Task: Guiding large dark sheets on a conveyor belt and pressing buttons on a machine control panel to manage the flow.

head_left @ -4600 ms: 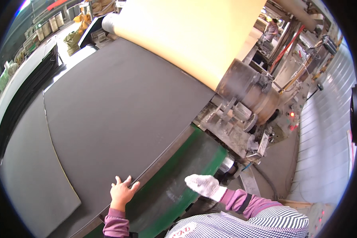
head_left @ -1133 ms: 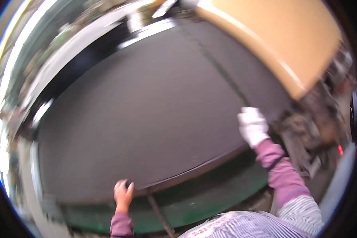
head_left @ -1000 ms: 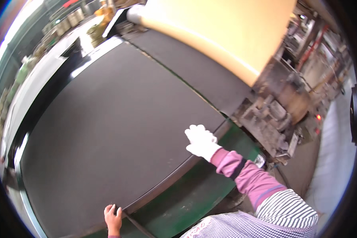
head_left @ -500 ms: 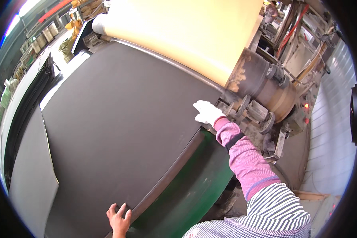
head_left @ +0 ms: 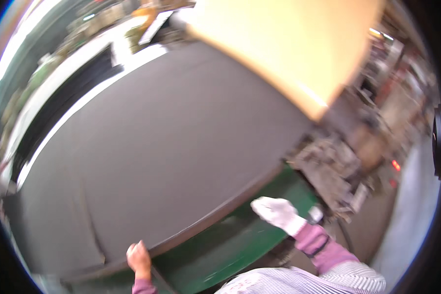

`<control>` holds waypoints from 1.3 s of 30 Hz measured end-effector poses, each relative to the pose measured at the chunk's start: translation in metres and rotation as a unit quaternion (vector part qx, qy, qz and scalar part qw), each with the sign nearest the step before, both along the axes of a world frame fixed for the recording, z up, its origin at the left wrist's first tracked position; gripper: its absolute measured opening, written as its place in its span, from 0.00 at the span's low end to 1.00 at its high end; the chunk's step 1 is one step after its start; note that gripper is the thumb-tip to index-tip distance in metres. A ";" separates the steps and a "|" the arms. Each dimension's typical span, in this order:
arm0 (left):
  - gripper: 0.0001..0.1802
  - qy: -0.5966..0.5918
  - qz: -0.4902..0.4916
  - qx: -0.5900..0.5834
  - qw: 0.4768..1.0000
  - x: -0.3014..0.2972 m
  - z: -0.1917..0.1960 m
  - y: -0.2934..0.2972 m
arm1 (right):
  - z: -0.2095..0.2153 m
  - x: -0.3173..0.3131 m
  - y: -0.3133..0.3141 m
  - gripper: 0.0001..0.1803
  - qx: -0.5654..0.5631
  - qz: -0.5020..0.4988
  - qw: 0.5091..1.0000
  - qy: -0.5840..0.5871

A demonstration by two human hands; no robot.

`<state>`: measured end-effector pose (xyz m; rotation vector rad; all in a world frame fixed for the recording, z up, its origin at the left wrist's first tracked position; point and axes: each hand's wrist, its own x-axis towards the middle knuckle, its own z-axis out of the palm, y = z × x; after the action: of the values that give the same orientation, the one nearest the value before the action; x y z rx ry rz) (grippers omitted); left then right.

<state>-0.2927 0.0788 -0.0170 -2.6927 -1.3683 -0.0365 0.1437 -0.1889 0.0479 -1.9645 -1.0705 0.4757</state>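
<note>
A wide dark grey sheet (head_left: 181,142) lies across the machine bed, its near edge running diagonally above a green panel (head_left: 215,259). My bare left hand (head_left: 139,258) is closed at that near edge, thumb side up, with the fingers curled over the sheet's border; the fingertips are hidden. My right hand (head_left: 277,213), in a white glove, hangs over the green panel, apart from the sheet. Its fingers reach out leftward, somewhat blurred, and nothing shows in them. On the sheet's left part lies a grey flap (head_left: 49,215) with a visible edge line.
A glossy tan sheet or belt (head_left: 284,44) rises at the back over a roller. Blurred machine parts (head_left: 328,166) stand at the right, with a red light (head_left: 396,165) beyond. Stacked dark sheets (head_left: 68,103) lie along the far left.
The view has swung and is blurred. My right hand has left the sheet's right corner and moved nearer, over the green panel. My left hand has gone from spread fingers to closed at the edge.
</note>
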 end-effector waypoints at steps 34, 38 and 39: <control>0.33 -0.226 -0.005 -0.216 0.950 0.089 -0.009 -0.033 | 0.024 -0.083 -0.004 0.11 -0.055 0.160 0.986 0.006; 0.13 -0.043 0.058 -0.017 0.997 0.053 0.023 -0.010 | 0.013 -0.056 -0.030 0.09 -0.042 0.076 0.995 -0.038; 0.16 -0.046 0.084 -0.023 0.995 0.041 0.017 -0.003 | 0.023 -0.055 -0.020 0.10 -0.048 0.033 0.998 -0.039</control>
<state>-0.2512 0.0761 -0.0002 -2.6315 -1.6387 -0.1152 0.0883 -0.2091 0.0707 -2.0518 -1.1841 0.4966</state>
